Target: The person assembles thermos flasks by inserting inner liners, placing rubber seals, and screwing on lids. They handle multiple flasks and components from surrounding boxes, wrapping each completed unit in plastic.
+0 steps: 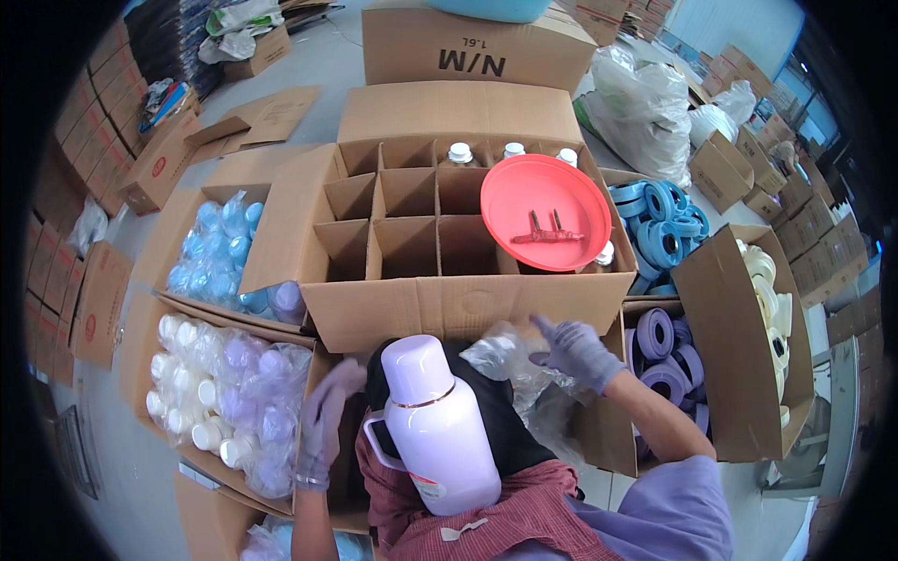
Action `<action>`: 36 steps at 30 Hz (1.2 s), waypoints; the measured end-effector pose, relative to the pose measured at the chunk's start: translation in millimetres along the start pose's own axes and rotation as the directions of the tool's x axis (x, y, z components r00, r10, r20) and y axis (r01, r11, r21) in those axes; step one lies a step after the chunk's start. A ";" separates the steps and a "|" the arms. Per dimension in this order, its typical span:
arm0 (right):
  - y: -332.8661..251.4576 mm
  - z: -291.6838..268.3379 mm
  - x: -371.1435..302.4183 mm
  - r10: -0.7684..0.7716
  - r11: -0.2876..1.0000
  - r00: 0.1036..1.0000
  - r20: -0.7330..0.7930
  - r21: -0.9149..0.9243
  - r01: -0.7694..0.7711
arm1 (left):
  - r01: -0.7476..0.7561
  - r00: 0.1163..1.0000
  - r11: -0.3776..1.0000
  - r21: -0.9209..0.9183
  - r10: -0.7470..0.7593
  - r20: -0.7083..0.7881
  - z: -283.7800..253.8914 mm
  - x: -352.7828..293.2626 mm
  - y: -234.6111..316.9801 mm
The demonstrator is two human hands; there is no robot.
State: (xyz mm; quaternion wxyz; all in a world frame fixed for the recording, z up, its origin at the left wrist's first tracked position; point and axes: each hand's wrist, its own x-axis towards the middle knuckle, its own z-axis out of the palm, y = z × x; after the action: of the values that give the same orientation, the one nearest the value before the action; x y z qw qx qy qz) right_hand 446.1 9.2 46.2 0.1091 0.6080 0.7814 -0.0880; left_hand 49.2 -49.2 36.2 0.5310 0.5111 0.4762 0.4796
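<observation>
A pale lilac flask (437,425) with a handle on its left side rests upright on my lap, on a dark cloth. My left hand (325,421), in a grey glove, hangs beside the flask's handle with fingers apart and holds nothing. My right hand (576,350), also gloved, reaches to the right of the flask and grips crumpled clear plastic wrap (510,366). Ahead stands a cardboard box with dividers (412,229); a few capped flasks (459,152) fill its far cells.
A red plastic lid (545,211) with a small tool on it lies across the divider box. Boxes of bagged blue and lilac caps (224,374) are at left. Boxes of blue, lilac and cream rings (666,229) are at right. More cartons surround me.
</observation>
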 end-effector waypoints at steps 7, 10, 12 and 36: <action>-26.0 -152.5 86.5 0.160 0.414 0.874 -0.460 0.835 0.363 | -0.246 0.968 0.965 0.092 0.241 0.071 31.3 84.7 38.4; -34.7 -214.4 146.5 0.166 0.086 0.859 -0.484 0.875 0.476 | -0.340 0.940 0.940 -0.014 0.340 0.013 50.1 114.4 16.8; -34.3 -217.0 157.4 0.233 0.280 0.759 -0.608 0.789 0.546 | -0.489 0.871 0.823 0.289 0.481 0.105 50.9 124.7 13.3; -89.8 15.6 44.7 0.084 0.821 0.734 -0.674 0.464 0.332 | 0.103 0.994 0.962 -0.252 -0.088 0.069 -41.8 2.1 -41.3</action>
State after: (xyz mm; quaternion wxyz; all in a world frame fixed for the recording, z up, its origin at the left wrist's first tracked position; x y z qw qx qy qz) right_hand 349.4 24.6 19.2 -0.3662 0.5462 0.7473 -0.0951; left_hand 8.6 -44.3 -6.2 0.6282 0.4284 0.4193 0.4959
